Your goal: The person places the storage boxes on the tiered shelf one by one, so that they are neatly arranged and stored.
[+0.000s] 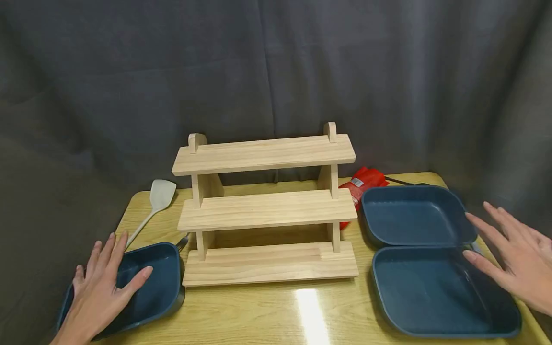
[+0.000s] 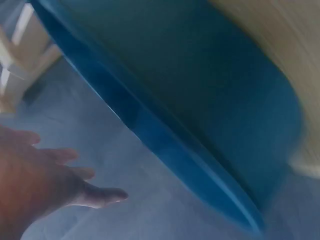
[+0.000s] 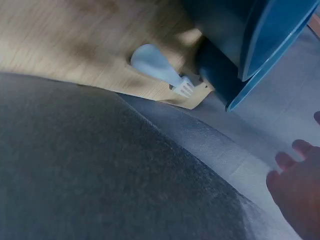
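Left hand (image 1: 101,287) lies flat and open on the blue tray (image 1: 151,292) at the surface's front-left corner, right hand (image 1: 515,256) open w/ nothing over the right trays (image 1: 431,287); tray looks stiff, light, prob. slippery, best taken at the rim.

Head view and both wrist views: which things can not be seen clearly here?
- Red packet, head view: mostly hidden behind the wooden shelf.
- Fork, head view: only its tip shows beside the left tray.
- Left wrist view: blurred; left hand cut by the edge.
- Right hand, right wrist view: cut by the edge.
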{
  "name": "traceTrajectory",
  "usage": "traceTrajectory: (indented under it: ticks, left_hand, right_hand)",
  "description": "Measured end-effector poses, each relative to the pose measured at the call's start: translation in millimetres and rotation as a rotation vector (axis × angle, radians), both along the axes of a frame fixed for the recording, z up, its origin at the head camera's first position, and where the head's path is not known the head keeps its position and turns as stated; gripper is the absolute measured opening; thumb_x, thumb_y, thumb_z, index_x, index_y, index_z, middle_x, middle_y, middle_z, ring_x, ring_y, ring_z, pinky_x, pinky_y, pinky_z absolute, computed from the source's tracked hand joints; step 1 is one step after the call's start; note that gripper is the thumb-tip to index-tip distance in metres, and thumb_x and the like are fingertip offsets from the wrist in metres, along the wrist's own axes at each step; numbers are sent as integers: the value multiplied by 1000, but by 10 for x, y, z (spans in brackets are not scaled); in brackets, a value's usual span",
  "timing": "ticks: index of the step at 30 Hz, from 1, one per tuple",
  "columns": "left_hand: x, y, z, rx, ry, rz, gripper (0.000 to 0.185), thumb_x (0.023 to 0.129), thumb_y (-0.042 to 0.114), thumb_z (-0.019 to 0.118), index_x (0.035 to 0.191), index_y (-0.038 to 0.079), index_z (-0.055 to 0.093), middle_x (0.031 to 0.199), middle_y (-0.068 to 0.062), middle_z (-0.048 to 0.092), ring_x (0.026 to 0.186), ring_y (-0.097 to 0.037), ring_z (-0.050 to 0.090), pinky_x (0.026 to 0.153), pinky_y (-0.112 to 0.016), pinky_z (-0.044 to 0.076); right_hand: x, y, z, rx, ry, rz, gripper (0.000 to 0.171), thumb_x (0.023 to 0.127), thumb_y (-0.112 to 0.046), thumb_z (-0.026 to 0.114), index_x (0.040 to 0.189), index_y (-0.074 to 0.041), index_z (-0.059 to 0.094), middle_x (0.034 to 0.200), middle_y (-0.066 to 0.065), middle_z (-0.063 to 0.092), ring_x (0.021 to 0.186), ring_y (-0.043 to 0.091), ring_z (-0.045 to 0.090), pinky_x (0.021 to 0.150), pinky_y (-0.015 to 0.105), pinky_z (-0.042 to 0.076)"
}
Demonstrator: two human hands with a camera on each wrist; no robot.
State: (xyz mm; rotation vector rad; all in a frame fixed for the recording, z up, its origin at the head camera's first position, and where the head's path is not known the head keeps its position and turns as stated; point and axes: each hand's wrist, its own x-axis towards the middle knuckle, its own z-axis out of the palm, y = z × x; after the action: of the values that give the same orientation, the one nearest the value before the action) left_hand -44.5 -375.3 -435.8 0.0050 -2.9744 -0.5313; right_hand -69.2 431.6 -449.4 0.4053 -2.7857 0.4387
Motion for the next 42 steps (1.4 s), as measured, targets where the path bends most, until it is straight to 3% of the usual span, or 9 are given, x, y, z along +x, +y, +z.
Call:
traceTrajectory:
  ticks: [4, 8, 11, 16, 26, 32, 35, 38, 42]
  left_hand:
    - [-93, 236, 83, 218, 17, -57, 93, 107, 42, 71, 177, 28, 11, 180, -19, 13, 164, -48, 0, 109, -91, -5]
    - [-215, 482, 158, 432, -1, -80, 89, 108, 35, 73, 175, 39, 16, 178, -17, 23, 162, -49, 15, 113, -86, 15]
    - [-302, 630, 193, 607, -35, -78, 85, 109, 31, 72, 174, 40, 19, 174, -16, 32, 157, -43, 30, 119, -58, 35]
    - [-422, 822, 174, 902, -106, -37, 79, 112, 26, 68, 176, 29, 21, 164, -17, 42, 145, -27, 45, 101, -14, 44]
    - [-562, 969, 36, 1233, -95, 29, 64, 108, 11, 73, 165, 17, 44, 115, 0, 67, 112, -14, 67, 99, -26, 55]
    - [-631, 1044, -24, 1292, -125, 97, 55, 106, 13, 77, 154, 14, 51, 110, 0, 67, 108, -16, 67, 96, -32, 58]
    - [-672, 1078, -30, 1284, -125, 121, 53, 105, 15, 78, 151, 14, 51, 108, 1, 66, 104, -16, 67, 94, -33, 59]
    - [-702, 1100, -15, 1283, -127, 134, 51, 105, 16, 78, 149, 15, 51, 103, 2, 65, 101, -16, 68, 92, -33, 59]
    - [-721, 1117, 10, 1280, -135, 139, 49, 105, 15, 78, 146, 16, 51, 102, 1, 63, 101, -16, 67, 92, -33, 59]
  right_hand:
    - [-73, 32, 36, -127, -63, -17, 71, 110, -21, 63, 173, -16, 31, 179, 24, 11, 154, 68, 9, 110, 90, -6]
    - [-173, 32, 53, -213, -119, -66, 64, 113, -19, 61, 171, -9, 35, 172, 35, 22, 149, 70, 19, 109, 89, 11]
    - [-262, 1, 52, -206, -152, -135, 62, 113, -22, 63, 167, -2, 39, 159, 39, 37, 133, 63, 42, 96, 79, 36]
    - [-396, 1, 32, -298, -283, -196, 64, 117, -27, 57, 166, 4, 32, 159, 44, 34, 128, 69, 45, 90, 80, 43]
    - [-601, 185, -108, -482, -525, -208, 86, 115, -46, 58, 171, 2, 14, 163, 48, 23, 138, 70, 34, 101, 77, 42]
    - [-639, 335, -227, -617, -624, -213, 83, 114, -44, 60, 176, -14, 13, 166, 48, 11, 142, 65, 28, 74, 17, 52]
    - [-639, 422, -275, -704, -680, -216, 78, 115, -42, 59, 177, -30, 13, 169, 45, -4, 148, 64, 15, 76, 15, 53]
    - [-646, 514, -327, -768, -700, -197, 68, 116, -34, 59, 173, -41, 23, 164, 39, 19, 147, 37, 42, 78, 20, 56]
    - [-660, 614, -398, -883, -718, -132, 56, 116, -19, 60, 161, -45, 40, 134, -4, 40, 108, -9, 56, 79, 26, 58]
